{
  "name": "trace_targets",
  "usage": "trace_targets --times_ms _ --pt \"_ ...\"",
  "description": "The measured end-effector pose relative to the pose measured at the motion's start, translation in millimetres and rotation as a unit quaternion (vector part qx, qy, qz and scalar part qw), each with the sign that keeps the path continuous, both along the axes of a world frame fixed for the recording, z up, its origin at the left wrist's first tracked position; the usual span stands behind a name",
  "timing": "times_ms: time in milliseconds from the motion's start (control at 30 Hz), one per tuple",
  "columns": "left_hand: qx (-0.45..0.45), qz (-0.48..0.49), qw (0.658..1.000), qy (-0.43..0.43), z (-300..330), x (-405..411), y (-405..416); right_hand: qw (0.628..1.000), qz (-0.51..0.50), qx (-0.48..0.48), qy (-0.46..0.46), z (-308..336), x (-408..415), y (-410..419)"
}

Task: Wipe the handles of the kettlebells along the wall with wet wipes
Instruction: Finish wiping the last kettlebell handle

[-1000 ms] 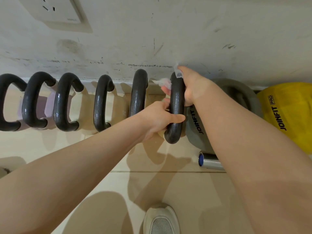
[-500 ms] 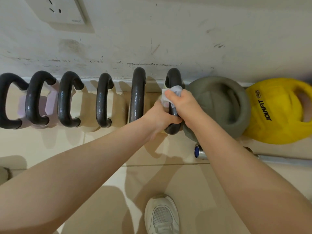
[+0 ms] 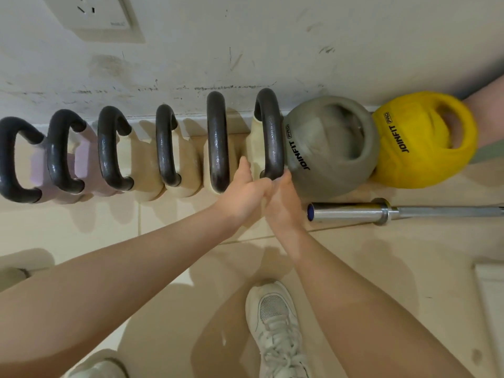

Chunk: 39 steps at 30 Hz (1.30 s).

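I judge the rightmost black kettlebell handle (image 3: 270,132) nearly wiped — both hands meet at its near end, left grip (image 3: 242,192) curled, right grip (image 3: 282,203) unclear, wipe hidden — next comes the grey JOINFIT kettlebell (image 3: 330,148).

"JOINFIT PRO" is printed in black on the grey ball (image 3: 324,148) and again on the yellow ball (image 3: 409,148). The mark on the wall socket plate (image 3: 109,20) is too small to read.

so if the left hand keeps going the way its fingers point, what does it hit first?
Probably the cream kettlebell body between the two rightmost dark metal handles; the left hand points into that gap, though depth is unclear.
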<state>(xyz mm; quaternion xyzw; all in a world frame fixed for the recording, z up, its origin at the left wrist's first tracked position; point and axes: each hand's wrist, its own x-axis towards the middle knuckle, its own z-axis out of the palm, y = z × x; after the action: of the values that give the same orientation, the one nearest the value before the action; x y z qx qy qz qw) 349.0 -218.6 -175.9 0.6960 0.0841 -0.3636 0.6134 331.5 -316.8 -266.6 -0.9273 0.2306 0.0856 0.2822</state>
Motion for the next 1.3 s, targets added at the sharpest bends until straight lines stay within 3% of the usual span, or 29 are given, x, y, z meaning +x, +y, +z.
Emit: trace_targets --times_ms 100,167,267,400,533,733,833,933,1033,1300 --pt "-0.007 -0.015 1.0 -0.009 4 -8 8 0.987 0.102 -0.049 0.111 8 -7 -4" --pt "-0.012 -0.008 1.0 -0.025 6 -7 16 0.994 0.035 0.062 0.079 26 -3 -3" --pt "0.011 0.0 0.999 -0.039 10 -1 26 0.958 -0.066 0.279 0.014 55 -1 7" --pt "0.008 0.013 0.998 -0.06 20 3 30 0.932 -0.061 0.357 -0.025 96 0 6" --pt "0.013 0.039 0.996 -0.079 32 8 18 0.945 0.013 0.319 -0.063 118 0 -6" --pt "-0.117 0.079 0.99 -0.011 53 4 -34 0.967 -0.013 0.166 -0.192 133 -20 -48" --pt "-0.198 0.038 0.977 0.069 64 -1 -66 0.95 -0.076 0.103 -0.284 130 -40 -75" --pt "-0.218 -0.03 0.974 0.053 76 -14 -101 0.929 -0.13 0.092 -0.334 134 -57 -105" --pt "-0.22 -0.052 0.973 0.053 84 -23 -136 0.921 -0.114 0.056 -0.368 142 -70 -139" --pt "-0.27 -0.153 0.95 0.032 111 -60 -266 0.885 -0.178 0.093 -0.42 175 -132 -260"
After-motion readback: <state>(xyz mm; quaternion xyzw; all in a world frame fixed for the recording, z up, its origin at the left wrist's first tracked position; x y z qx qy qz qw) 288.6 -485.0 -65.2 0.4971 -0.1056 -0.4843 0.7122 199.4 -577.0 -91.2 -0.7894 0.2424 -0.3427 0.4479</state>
